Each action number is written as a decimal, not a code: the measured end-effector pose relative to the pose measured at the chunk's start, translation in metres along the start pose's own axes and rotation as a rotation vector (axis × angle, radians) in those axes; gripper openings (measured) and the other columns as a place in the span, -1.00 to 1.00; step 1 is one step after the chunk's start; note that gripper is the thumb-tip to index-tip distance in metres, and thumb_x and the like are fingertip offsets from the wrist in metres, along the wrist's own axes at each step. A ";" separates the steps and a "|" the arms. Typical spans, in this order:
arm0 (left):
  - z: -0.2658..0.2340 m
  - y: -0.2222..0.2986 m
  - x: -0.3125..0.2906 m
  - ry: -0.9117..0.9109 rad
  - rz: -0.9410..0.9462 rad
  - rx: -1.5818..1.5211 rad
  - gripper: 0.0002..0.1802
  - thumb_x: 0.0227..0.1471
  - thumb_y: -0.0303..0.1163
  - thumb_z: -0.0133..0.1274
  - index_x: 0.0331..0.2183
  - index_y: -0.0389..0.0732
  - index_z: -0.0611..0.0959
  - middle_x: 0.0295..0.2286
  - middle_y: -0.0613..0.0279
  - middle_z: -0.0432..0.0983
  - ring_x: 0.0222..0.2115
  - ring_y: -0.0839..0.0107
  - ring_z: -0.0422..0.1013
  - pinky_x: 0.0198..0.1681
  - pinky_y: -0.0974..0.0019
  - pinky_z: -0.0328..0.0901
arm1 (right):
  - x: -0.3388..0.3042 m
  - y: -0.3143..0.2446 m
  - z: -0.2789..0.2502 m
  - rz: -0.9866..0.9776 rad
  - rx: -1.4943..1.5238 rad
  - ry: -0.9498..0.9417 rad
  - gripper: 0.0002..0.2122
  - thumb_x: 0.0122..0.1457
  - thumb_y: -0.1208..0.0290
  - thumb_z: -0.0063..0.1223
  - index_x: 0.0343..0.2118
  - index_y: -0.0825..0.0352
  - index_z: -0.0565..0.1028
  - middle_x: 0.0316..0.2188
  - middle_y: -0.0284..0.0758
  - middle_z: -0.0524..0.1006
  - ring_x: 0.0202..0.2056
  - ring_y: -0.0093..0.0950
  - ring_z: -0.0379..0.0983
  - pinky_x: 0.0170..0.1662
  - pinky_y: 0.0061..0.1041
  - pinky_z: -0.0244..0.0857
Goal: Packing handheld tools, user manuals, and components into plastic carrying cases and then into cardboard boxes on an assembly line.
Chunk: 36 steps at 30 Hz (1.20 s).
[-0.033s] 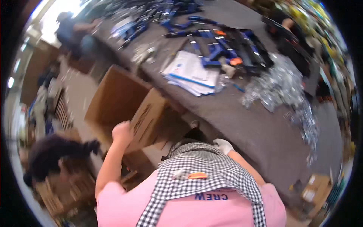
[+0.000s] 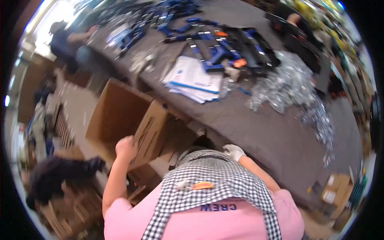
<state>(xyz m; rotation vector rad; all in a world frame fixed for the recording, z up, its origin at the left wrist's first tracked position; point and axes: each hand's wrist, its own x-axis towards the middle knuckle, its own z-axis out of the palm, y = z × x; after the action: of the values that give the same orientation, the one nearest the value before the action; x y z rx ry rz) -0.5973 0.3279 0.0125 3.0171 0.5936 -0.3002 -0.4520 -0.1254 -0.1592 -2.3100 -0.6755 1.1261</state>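
My bare left hand (image 2: 126,148) is closed on the near edge of an open brown cardboard box (image 2: 154,134). The box sits tilted beside the table, its mouth toward the upper left; no contents show in the part of its inside that I can see. My right hand (image 2: 234,153), in a white glove, is low beside the table's near edge, next to my checked apron (image 2: 212,176). Its fingers are partly hidden, and I cannot make out whether it holds anything.
On the grey-covered table (image 2: 256,132) lie papers (image 2: 194,78), blue-and-black tools (image 2: 216,52) and crumpled clear plastic bags (image 2: 286,84). A person (image 2: 66,44) is at the far left, another person in dark clothes (image 2: 60,176) at lower left. A small carton (image 2: 336,192) stands at right.
The whole view has shifted slightly, with the table things now a little further left. My left hand keeps its hold on the box; the right hand stays by the table edge.
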 end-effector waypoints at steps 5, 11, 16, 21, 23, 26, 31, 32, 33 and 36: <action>-0.044 -0.001 0.029 -0.605 -0.107 0.116 -0.55 -0.23 -0.14 0.26 -0.32 -0.29 0.68 -0.33 -0.14 0.57 -0.25 -0.01 0.49 -0.15 0.08 0.36 | 0.009 -0.015 -0.037 -0.097 -0.097 0.037 -0.63 0.09 0.31 -0.01 -0.02 0.29 0.47 -0.09 -0.12 0.51 -0.02 -0.20 0.42 0.05 -0.27 0.27; -0.096 0.117 0.140 0.205 0.424 -0.337 -0.59 -0.17 -0.24 0.26 -0.25 -0.25 0.62 -0.33 0.05 0.53 -0.27 0.07 0.45 -0.22 0.10 0.35 | 0.011 -0.046 -0.098 -0.019 -0.174 0.199 -0.64 0.09 0.31 -0.07 -0.06 0.32 0.49 -0.09 -0.12 0.52 0.00 -0.19 0.40 0.10 -0.27 0.23; -0.030 0.258 0.279 -0.259 0.489 -0.907 -0.49 0.00 0.02 0.14 -0.26 -0.29 0.63 -0.51 0.08 0.56 -0.48 0.25 0.50 -0.32 0.23 0.37 | 0.003 -0.054 -0.110 0.093 0.021 0.410 -0.63 0.08 0.30 -0.03 -0.07 0.38 0.49 -0.09 -0.10 0.52 -0.01 -0.16 0.40 0.09 -0.26 0.24; 0.040 0.443 0.381 -1.055 -0.071 -1.412 0.10 -0.14 0.40 0.07 0.14 -0.31 0.22 -0.09 -0.25 0.39 -0.13 -0.07 0.40 -0.02 -0.04 0.29 | -0.034 -0.003 -0.035 0.321 0.368 0.512 -0.68 0.14 0.32 -0.03 -0.08 0.35 0.50 -0.12 -0.12 0.53 -0.06 -0.15 0.42 0.01 -0.29 0.29; 0.060 0.492 0.385 -0.962 -0.241 -1.467 -0.04 -0.08 0.23 0.16 0.10 -0.32 0.28 -0.13 -0.23 0.42 -0.24 -0.11 0.45 -0.14 -0.07 0.37 | -0.055 -0.008 -0.042 0.483 0.288 0.354 -0.68 0.19 0.36 -0.06 -0.05 0.40 0.48 -0.24 -0.14 0.56 -0.23 -0.35 0.51 -0.11 -0.53 0.33; 0.101 0.536 0.397 -0.648 -0.499 -1.916 -0.79 0.12 -0.42 -0.01 -0.23 -0.34 0.44 -0.51 0.02 0.51 -0.68 0.23 0.45 -0.66 0.22 0.36 | -0.086 0.007 0.005 0.410 0.410 0.826 -0.71 0.18 0.39 0.06 -0.06 0.39 0.49 -0.26 -0.25 0.57 -0.23 -0.47 0.50 -0.11 -0.54 0.34; 0.088 0.514 0.376 -0.488 -0.461 -1.895 -0.75 -0.03 -0.63 -0.21 -0.24 -0.29 0.44 -0.54 0.05 0.51 -0.69 0.30 0.43 -0.69 0.28 0.34 | -0.122 0.030 -0.010 0.306 0.510 0.902 -0.84 0.11 0.36 0.00 -0.35 0.35 0.42 -0.43 -0.10 0.42 -0.38 -0.14 0.37 -0.26 -0.29 0.28; 0.074 0.504 0.344 -0.580 -0.348 -1.771 -0.76 -0.03 -0.62 -0.18 -0.24 -0.30 0.43 -0.48 0.04 0.51 -0.63 0.28 0.45 -0.65 0.22 0.33 | -0.133 0.041 -0.019 0.414 0.546 0.807 -0.84 0.12 0.35 -0.02 -0.36 0.35 0.42 -0.43 -0.10 0.42 -0.37 -0.11 0.35 -0.25 -0.29 0.27; 0.071 0.483 0.330 -0.612 -0.333 -1.922 -0.81 -0.02 -0.62 -0.15 -0.28 -0.31 0.44 -0.44 0.05 0.50 -0.57 0.27 0.47 -0.62 0.19 0.32 | -0.137 0.065 -0.020 0.375 0.524 0.806 -0.82 0.12 0.34 -0.02 -0.34 0.35 0.47 -0.40 -0.10 0.46 -0.32 -0.10 0.40 -0.22 -0.30 0.29; 0.028 0.381 0.262 -0.707 -0.113 -1.832 -0.79 0.01 -0.65 -0.13 -0.25 -0.29 0.47 -0.46 0.11 0.47 -0.64 0.48 0.33 -0.60 0.44 0.29 | -0.155 0.095 -0.050 0.345 0.450 1.054 -0.74 0.17 0.28 0.01 -0.19 0.34 0.54 -0.23 -0.12 0.55 -0.13 -0.21 0.48 -0.09 -0.39 0.33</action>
<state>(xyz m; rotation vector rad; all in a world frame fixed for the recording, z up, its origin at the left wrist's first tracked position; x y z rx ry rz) -0.2198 0.0700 -0.0622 1.0261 0.4696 -0.4214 -0.4743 -0.3029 -0.1002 -2.2199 0.3465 0.0310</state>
